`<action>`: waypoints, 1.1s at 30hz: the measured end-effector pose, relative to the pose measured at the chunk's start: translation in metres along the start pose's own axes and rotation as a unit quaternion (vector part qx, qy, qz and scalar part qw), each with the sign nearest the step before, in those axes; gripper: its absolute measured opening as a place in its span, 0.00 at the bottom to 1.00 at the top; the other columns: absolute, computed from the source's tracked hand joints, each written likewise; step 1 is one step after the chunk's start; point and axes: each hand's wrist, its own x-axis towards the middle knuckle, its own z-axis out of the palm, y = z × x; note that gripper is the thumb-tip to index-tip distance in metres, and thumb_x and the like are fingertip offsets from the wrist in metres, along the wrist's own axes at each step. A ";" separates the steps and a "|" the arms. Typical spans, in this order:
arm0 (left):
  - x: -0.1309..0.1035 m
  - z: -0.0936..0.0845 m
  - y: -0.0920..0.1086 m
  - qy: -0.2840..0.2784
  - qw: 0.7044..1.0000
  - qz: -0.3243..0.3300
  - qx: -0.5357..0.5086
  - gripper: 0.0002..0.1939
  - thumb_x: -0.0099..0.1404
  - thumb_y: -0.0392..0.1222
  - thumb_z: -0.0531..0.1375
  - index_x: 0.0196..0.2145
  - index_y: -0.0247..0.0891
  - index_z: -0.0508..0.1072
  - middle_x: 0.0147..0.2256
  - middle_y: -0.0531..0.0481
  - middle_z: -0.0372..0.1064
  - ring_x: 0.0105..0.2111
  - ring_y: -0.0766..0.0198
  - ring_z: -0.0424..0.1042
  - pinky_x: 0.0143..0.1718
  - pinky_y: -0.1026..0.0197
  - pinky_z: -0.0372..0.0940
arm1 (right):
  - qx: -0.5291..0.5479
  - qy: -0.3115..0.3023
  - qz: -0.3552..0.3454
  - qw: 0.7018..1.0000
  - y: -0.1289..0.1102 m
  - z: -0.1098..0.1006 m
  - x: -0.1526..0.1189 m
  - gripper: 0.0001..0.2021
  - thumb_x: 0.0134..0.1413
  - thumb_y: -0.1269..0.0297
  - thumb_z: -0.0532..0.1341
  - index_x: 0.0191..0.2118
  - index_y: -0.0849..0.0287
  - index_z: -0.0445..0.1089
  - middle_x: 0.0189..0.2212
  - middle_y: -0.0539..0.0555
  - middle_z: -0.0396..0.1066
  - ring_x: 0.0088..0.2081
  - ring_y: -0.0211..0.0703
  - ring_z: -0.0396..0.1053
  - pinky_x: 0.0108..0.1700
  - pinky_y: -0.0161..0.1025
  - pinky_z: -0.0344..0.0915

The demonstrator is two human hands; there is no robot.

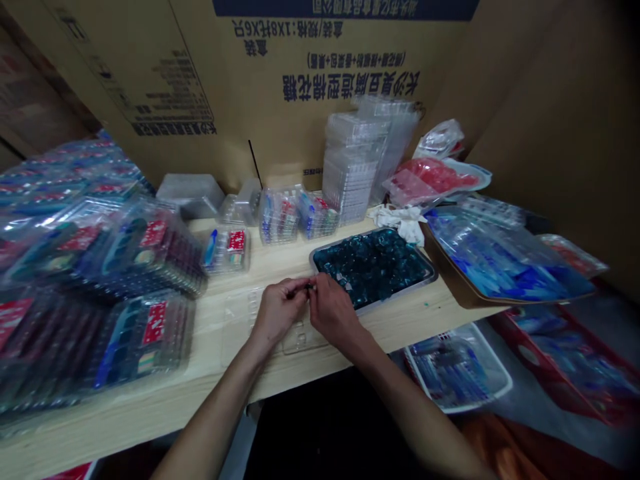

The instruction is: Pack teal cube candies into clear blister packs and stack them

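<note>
My left hand [281, 308] and my right hand [334, 308] meet over the table, fingertips pinched together around a small dark piece [311, 287] whose kind I cannot make out. Beneath them lies a clear plastic blister tray [300, 341], partly hidden by the hands. Just beyond my right hand is a shallow tray [434, 275] filled with shiny dark teal pieces. A filled clear pack [227, 251] with a blue item and a red card rests to the left of the hands.
Stacks of filled clear packs [150, 253] crowd the left. Nested empty clear trays [347, 173] stand at the back, by the large cardboard box [240, 87]. On the right are a carton of blue bagged items [505, 257], a red bag [435, 175] and, lower, a white bin [500, 390].
</note>
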 end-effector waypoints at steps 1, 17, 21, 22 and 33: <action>-0.002 0.000 -0.001 0.020 0.999 0.006 0.035 0.15 0.58 0.39 0.60 0.42 0.38 0.81 0.39 0.47 0.80 0.39 0.59 0.77 0.43 0.60 0.69 | -0.039 -0.003 0.004 0.999 -0.003 0.000 -0.001 0.05 0.61 0.74 0.53 0.42 0.61 0.62 0.38 0.60 0.71 0.41 0.50 0.70 0.44 0.42 0.63; -0.009 -0.037 -0.006 0.010 0.988 -0.086 -0.128 0.14 0.52 0.44 0.70 0.36 0.35 0.80 0.32 0.48 0.78 0.31 0.64 0.75 0.39 0.61 0.68 | 0.084 -0.047 -0.024 0.995 -0.003 -0.008 -0.003 0.08 0.62 0.72 0.51 0.44 0.61 0.65 0.38 0.58 0.73 0.38 0.44 0.71 0.42 0.38 0.63; -0.008 -0.049 -0.027 0.021 0.990 0.047 0.129 0.07 0.60 0.37 0.62 0.35 0.38 0.81 0.33 0.48 0.77 0.33 0.63 0.74 0.39 0.61 0.67 | 0.035 -0.112 0.001 0.993 0.000 -0.005 -0.028 0.16 0.57 0.80 0.52 0.48 0.63 0.66 0.43 0.61 0.71 0.44 0.46 0.70 0.47 0.39 0.63; -0.007 -0.048 -0.031 0.001 0.977 0.087 0.192 0.08 0.61 0.34 0.61 0.36 0.38 0.81 0.34 0.47 0.77 0.34 0.63 0.74 0.39 0.61 0.67 | 0.013 -0.139 0.008 0.990 0.000 -0.004 -0.033 0.17 0.54 0.81 0.52 0.47 0.63 0.66 0.43 0.61 0.71 0.45 0.47 0.69 0.48 0.40 0.63; 0.003 -0.029 -0.059 -0.113 0.868 0.244 0.418 0.14 0.62 0.27 0.56 0.36 0.40 0.80 0.36 0.47 0.73 0.37 0.61 0.73 0.38 0.62 0.67 | 0.009 -0.198 0.018 0.980 -0.008 0.013 -0.041 0.18 0.46 0.84 0.54 0.44 0.65 0.68 0.42 0.60 0.69 0.47 0.48 0.66 0.50 0.41 0.61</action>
